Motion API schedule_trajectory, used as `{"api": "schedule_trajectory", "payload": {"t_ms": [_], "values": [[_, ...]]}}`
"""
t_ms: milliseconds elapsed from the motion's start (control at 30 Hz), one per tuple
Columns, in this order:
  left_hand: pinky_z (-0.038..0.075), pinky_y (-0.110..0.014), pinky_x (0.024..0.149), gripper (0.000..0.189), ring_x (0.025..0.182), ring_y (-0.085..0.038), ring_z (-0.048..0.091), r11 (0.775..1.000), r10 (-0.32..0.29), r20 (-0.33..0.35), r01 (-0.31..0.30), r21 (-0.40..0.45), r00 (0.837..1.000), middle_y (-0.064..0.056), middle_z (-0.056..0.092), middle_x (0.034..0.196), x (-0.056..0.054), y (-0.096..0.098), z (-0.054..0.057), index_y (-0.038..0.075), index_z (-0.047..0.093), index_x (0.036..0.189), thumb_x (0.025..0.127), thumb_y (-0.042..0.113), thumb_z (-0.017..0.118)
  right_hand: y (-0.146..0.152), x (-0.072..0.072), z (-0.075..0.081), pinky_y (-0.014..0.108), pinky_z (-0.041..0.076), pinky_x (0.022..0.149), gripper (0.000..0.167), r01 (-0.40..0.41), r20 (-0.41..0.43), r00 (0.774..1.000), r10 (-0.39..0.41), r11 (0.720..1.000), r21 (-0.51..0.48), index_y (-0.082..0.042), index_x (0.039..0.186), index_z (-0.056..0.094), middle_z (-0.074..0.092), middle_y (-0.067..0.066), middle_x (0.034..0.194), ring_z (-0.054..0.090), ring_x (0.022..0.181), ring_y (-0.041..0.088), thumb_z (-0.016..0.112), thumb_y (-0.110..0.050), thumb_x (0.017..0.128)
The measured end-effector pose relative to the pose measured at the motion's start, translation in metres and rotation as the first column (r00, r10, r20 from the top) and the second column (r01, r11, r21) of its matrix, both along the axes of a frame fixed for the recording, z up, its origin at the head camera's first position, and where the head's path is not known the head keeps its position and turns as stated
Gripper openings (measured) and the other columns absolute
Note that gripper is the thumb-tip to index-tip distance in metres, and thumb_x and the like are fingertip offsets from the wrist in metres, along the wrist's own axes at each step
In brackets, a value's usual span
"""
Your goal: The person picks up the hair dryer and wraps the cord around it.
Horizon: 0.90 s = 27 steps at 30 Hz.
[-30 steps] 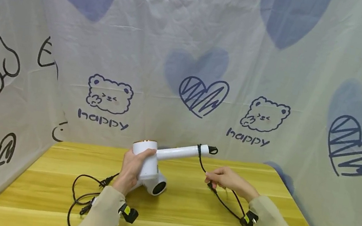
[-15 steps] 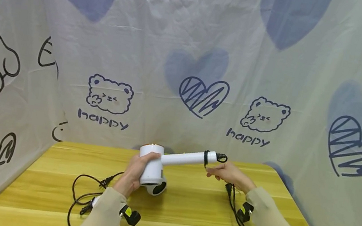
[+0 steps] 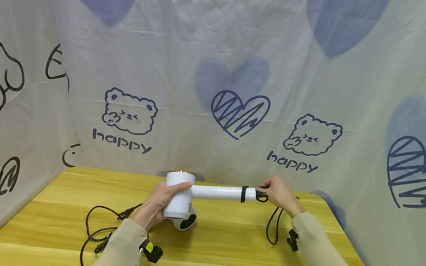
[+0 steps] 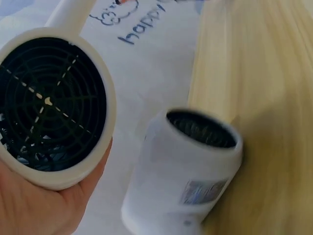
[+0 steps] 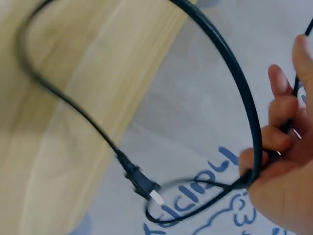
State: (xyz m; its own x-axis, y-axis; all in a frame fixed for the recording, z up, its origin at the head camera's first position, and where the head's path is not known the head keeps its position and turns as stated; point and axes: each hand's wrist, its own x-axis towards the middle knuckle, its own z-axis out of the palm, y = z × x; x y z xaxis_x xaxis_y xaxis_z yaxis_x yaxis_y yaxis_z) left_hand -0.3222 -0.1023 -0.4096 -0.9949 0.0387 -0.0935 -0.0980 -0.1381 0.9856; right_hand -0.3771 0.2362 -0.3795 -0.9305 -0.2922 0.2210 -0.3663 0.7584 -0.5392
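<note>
My left hand (image 3: 157, 203) grips a white hair dryer (image 3: 179, 200) by its barrel, the handle pointing right. In the left wrist view the held dryer's round dark grille (image 4: 54, 103) faces the camera. Black cord (image 3: 243, 194) is wound round the end of the handle. Just past that end, my right hand (image 3: 280, 196) holds the cord with curled fingers. In the right wrist view a loop of the cord (image 5: 239, 81) hangs from the hand, and a two-pin plug (image 5: 139, 181) dangles beside it. A second white hair dryer (image 4: 178, 178) lies behind the held one, partly hidden in the head view.
On the left of the wooden table (image 3: 227, 256) another black cord (image 3: 87, 220) lies in loose loops, with a plug (image 3: 124, 214) near the left forearm. A pale printed curtain (image 3: 210, 151) hangs behind the table's far edge and along both sides.
My right hand has moved up and right, carrying the cord round the handle, where the turns now lie tight. The held dryer has shifted slightly right and its handle has levelled.
</note>
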Motion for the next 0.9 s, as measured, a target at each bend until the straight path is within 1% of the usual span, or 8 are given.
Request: {"api": "schedule_trajectory", "payload": {"t_ms": [100,167,267,333,400,600,767,900], "values": [[0.059,-0.044,0.069,0.068,0.083,-0.027,0.066,0.999,-0.008,-0.050,0.006,-0.052,0.999,-0.016,0.061,0.109,0.001,-0.001,0.002,0.007,0.048,0.131,0.076,0.031,0.082,-0.002,-0.001,0.007,0.021,0.020,0.044,0.053,0.071,-0.058,0.996,-0.067,0.994,0.080,-0.018,0.051,0.044,0.027,-0.007,0.048,0.021,0.045,0.008,0.075,-0.048,0.083],[0.059,-0.041,0.068,0.069,0.086,-0.027,0.064,0.992,-0.005,-0.109,-0.008,-0.122,0.994,-0.017,0.058,0.113,0.002,-0.002,0.004,0.008,0.048,0.131,0.075,0.027,0.083,-0.005,-0.001,0.012,0.021,0.023,0.043,0.046,0.064,-0.129,0.991,-0.047,0.990,0.128,-0.018,0.054,0.057,0.038,-0.009,0.047,0.026,0.044,0.007,0.075,-0.050,0.081],[0.058,-0.038,0.069,0.067,0.088,-0.026,0.062,0.978,0.012,-0.198,-0.053,-0.201,0.980,-0.018,0.058,0.114,0.002,-0.001,0.007,0.006,0.050,0.128,0.073,0.021,0.084,-0.012,0.001,0.020,0.021,0.029,0.042,0.028,0.037,-0.270,0.963,0.022,0.977,0.212,-0.017,0.074,0.075,0.062,-0.006,0.059,0.037,0.044,0.005,0.075,-0.043,0.084],[0.057,-0.037,0.070,0.067,0.089,-0.027,0.061,0.968,0.024,-0.237,-0.082,-0.236,0.971,-0.018,0.058,0.113,0.002,0.000,0.008,0.004,0.050,0.127,0.072,0.021,0.084,-0.017,0.004,0.024,0.022,0.033,0.041,0.026,0.053,-0.348,0.936,0.046,0.962,0.268,-0.015,0.085,0.078,0.070,-0.003,0.068,0.042,0.044,0.005,0.074,-0.042,0.084],[0.056,-0.037,0.071,0.067,0.091,-0.027,0.060,0.959,0.044,-0.262,-0.114,-0.259,0.964,-0.017,0.059,0.113,0.003,0.001,0.008,0.004,0.050,0.127,0.072,0.020,0.085,-0.020,0.007,0.026,0.021,0.031,0.038,0.027,0.077,-0.406,0.912,0.060,0.947,0.312,-0.016,0.089,0.079,0.071,-0.003,0.067,0.041,0.041,0.004,0.074,-0.042,0.085],[0.055,-0.035,0.072,0.071,0.092,-0.028,0.060,0.914,0.132,-0.298,-0.232,-0.332,0.946,-0.015,0.061,0.111,0.002,0.003,0.007,0.006,0.050,0.127,0.069,0.027,0.086,-0.032,0.015,0.027,0.017,0.020,0.037,0.024,0.056,-0.470,0.875,0.117,0.940,0.337,-0.013,0.092,0.079,0.065,-0.003,0.057,0.029,0.036,0.003,0.073,-0.036,0.088],[0.055,-0.034,0.070,0.076,0.089,-0.027,0.061,0.872,0.215,-0.307,-0.323,-0.367,0.927,-0.015,0.061,0.108,0.001,0.007,0.007,0.005,0.049,0.127,0.067,0.033,0.086,-0.041,0.021,0.023,0.018,0.036,0.041,0.017,0.020,-0.505,0.849,0.153,0.947,0.320,-0.014,0.091,0.079,0.072,-0.001,0.068,0.039,0.041,0.000,0.073,-0.030,0.089],[0.055,-0.034,0.070,0.076,0.090,-0.028,0.061,0.851,0.285,-0.303,-0.385,-0.356,0.909,-0.016,0.061,0.109,0.002,0.007,0.006,0.005,0.046,0.130,0.069,0.034,0.084,-0.047,0.025,0.018,0.018,0.037,0.043,0.013,-0.004,-0.528,0.831,0.172,0.953,0.303,-0.015,0.090,0.079,0.069,-0.005,0.066,0.040,0.045,0.000,0.071,-0.025,0.091]]}}
